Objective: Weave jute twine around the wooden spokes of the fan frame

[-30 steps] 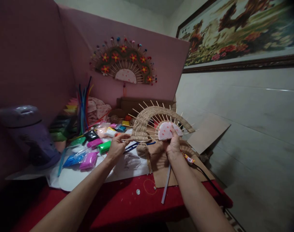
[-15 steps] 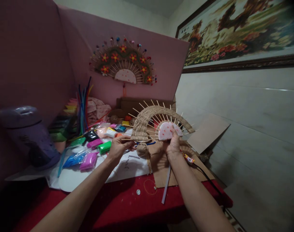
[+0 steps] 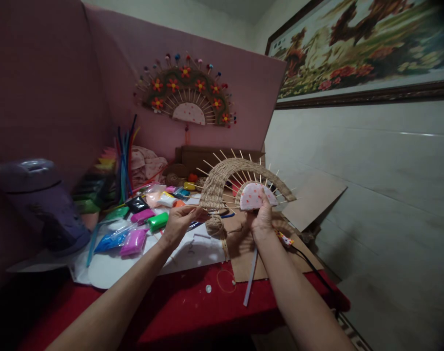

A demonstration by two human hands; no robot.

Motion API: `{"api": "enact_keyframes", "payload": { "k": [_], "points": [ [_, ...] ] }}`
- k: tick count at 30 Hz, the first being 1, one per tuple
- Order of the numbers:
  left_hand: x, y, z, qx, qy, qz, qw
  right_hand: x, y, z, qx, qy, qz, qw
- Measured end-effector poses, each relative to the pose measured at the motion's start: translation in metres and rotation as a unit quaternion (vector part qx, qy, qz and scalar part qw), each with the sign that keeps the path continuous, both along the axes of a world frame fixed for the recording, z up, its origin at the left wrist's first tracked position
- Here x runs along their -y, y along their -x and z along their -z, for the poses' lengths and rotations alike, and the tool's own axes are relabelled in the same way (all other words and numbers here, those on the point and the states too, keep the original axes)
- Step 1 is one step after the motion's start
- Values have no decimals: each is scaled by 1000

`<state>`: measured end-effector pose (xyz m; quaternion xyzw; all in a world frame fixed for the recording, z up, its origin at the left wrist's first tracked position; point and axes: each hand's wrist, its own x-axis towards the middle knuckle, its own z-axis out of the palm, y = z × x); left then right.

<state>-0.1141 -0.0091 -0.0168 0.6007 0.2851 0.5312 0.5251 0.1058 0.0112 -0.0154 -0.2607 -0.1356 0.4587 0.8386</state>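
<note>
A half-round fan (image 3: pixel 219 181) of thin wooden sticks, with a wide band of brown twine woven through them, is held up over the table. Its white half-disc base (image 3: pixel 251 195) has red dots. My right hand (image 3: pixel 261 218) grips this base, thumb on its front. At the fan's left end, my left hand (image 3: pixel 183 220) pinches around the lowest stick and the edge of the woven band. A ball of twine (image 3: pixel 215 226) lies just below the band, near my left fingers. Both hands' back fingers are partly hidden.
Clay packets (image 3: pixel 133 242) lie left on white paper, beside a purple bottle (image 3: pixel 42 209). A finished fan (image 3: pixel 185 92) with orange flowers hangs on the pink board. A glue stick (image 3: pixel 251 278) crosses the cardboard (image 3: pixel 243 265) on the red cloth (image 3: pixel 178 312). A black cable (image 3: pixel 313 268) runs right.
The fan has tilted slightly, its left end rising a little and shifting right. My left fingers have moved slightly right along the end of the band; my right hand keeps its grip.
</note>
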Motion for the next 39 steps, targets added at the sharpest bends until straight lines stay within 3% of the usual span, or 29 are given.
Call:
{"api": "enact_keyframes", "payload": {
  "k": [18,31,39],
  "points": [
    [-4,2,-3,10,53,-45,998,-3,-1,3,40,-6,-2,999],
    [-13,11,-4,27,-13,-91,995,-2,4,2,19,14,-57,998],
    [-20,21,-4,-87,-162,-211,960,-4,4,5,33,13,-86,996]
  ]
}}
